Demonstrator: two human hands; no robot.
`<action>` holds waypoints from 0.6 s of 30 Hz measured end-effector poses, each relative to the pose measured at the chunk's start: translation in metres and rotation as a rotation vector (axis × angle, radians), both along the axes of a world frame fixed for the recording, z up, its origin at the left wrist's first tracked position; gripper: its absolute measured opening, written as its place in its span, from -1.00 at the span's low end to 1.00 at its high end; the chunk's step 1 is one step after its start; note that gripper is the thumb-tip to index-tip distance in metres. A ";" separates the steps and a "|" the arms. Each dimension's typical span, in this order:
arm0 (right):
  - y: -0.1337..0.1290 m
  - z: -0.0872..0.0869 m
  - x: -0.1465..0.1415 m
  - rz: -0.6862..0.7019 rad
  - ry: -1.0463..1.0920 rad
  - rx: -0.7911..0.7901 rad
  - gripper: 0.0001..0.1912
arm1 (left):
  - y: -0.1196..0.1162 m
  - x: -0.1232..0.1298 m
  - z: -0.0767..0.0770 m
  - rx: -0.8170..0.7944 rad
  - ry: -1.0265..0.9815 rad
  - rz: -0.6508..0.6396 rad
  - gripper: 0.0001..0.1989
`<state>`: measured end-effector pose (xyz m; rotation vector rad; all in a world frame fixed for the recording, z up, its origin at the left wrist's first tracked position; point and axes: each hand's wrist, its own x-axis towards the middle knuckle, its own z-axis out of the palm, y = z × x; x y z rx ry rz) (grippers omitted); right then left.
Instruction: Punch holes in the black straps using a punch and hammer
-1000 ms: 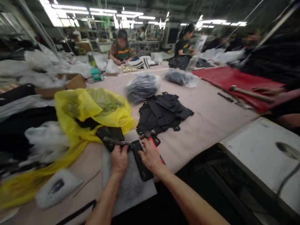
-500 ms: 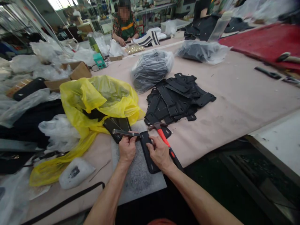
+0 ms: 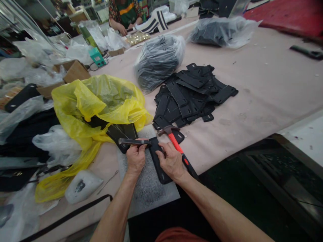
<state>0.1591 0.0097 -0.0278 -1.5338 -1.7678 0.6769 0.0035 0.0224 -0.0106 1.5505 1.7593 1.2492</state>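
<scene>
My left hand [image 3: 136, 159] is closed round a dark metal hand punch [image 3: 131, 142], held almost level, its tip at the upper left corner of a black panel [image 3: 156, 159]. That panel has rounded corners and lies on a grey speckled board [image 3: 148, 191]. Over its right side, my right hand [image 3: 171, 160] grips the panel with curled fingers. Just beyond the right hand rests a claw hammer [image 3: 176, 143] with a red and black handle; its lower end passes close to my wrist. Another black panel [image 3: 180, 136] lies partly under the hammer head.
A pile of black slotted panels [image 3: 189, 95] lies ahead. Behind it are a clear bag of dark pieces [image 3: 160, 62] and a second bag [image 3: 222, 32]. A yellow plastic bag [image 3: 98, 97] stands at the left. Across the table a co-worker [image 3: 124, 16] handles striped material.
The view has tipped downward, so things on the table appear higher. Both hands keep nearly the same places, with the punch still in my left hand and the hammer still lying down.
</scene>
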 end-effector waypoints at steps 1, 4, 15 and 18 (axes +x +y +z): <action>0.000 0.000 0.000 0.001 -0.002 -0.001 -0.73 | 0.000 0.000 0.000 0.003 0.029 0.003 -0.83; 0.000 -0.001 0.000 0.001 -0.001 0.005 -0.73 | 0.001 0.002 0.001 0.016 0.128 0.006 -0.83; 0.001 0.008 0.003 0.058 -0.029 -0.028 -0.70 | 0.007 0.010 -0.005 0.051 0.334 -0.009 -0.79; -0.001 0.020 0.015 0.145 -0.087 -0.028 -0.68 | 0.002 0.008 -0.005 0.038 0.333 -0.015 -0.76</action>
